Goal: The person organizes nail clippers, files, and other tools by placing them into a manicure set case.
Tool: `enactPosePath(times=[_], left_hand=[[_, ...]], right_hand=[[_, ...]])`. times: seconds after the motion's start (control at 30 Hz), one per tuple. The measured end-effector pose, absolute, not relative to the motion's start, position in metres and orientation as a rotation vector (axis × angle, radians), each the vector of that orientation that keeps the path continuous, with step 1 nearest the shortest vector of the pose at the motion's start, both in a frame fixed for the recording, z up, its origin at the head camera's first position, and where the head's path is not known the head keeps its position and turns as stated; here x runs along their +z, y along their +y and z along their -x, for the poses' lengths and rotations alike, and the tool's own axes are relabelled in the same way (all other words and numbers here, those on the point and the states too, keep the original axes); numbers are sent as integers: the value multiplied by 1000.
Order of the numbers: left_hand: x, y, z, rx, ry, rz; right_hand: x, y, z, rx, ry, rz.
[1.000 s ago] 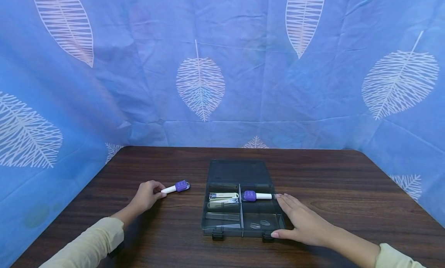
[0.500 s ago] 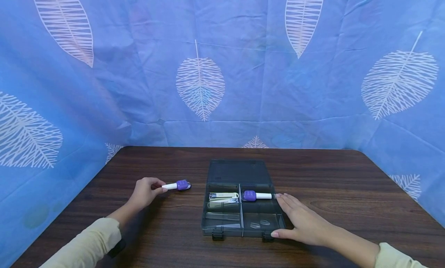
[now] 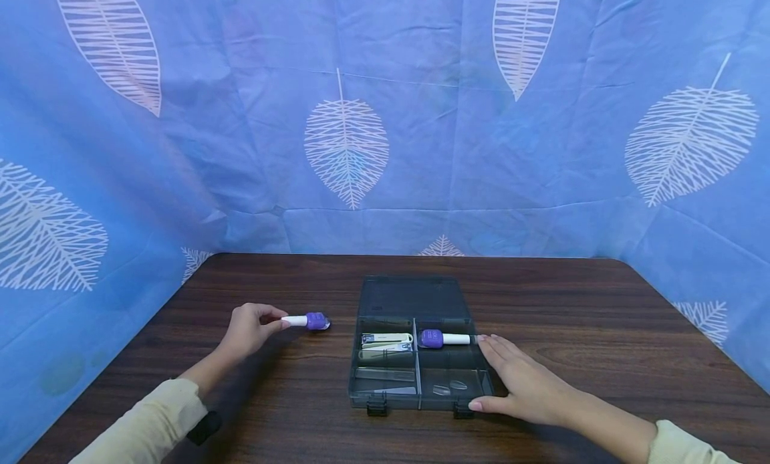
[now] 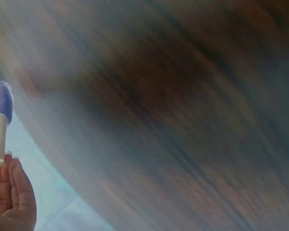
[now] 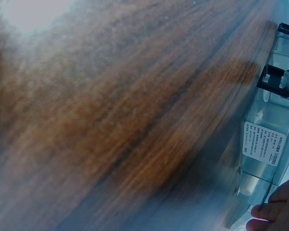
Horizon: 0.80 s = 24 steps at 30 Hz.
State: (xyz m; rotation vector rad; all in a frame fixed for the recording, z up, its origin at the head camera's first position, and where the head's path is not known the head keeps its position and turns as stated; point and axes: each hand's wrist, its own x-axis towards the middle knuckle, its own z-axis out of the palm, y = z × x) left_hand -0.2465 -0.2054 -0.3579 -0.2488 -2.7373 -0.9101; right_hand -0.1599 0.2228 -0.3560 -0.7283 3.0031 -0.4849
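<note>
My left hand (image 3: 255,327) pinches the white cap of a purple nail polish bottle (image 3: 317,321), held to the left of the box. In the left wrist view the bottle (image 4: 1,103) points away from the fingertips. A dark translucent compartment box (image 3: 416,364) lies with its lid folded back. My right hand (image 3: 523,380) rests along the box's right side, fingers extended and thumb near the front latch. A second purple nail polish bottle (image 3: 432,339) lies in the back right compartment. Nail clippers (image 3: 387,339) lie in the back left one.
Small clear pieces (image 3: 450,388) lie in the front right compartment, and flat strips (image 3: 385,375) in the front left. A printed label (image 5: 264,143) is on the box's side. The brown wooden table (image 3: 577,303) meets a blue leaf-patterned cloth (image 3: 421,136) behind.
My left hand has drawn slightly back to the left and up, and the bottle it pinches has swung from slanted to nearly level. The right hand and the box have stayed put.
</note>
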Motion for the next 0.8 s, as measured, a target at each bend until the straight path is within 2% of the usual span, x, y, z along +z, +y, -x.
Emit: enactPosePath(times=[0.8], left_hand=[[-344,-170,232,-1128,-2573,385]], right_hand=[[-355,222,158,-495,3004,725]])
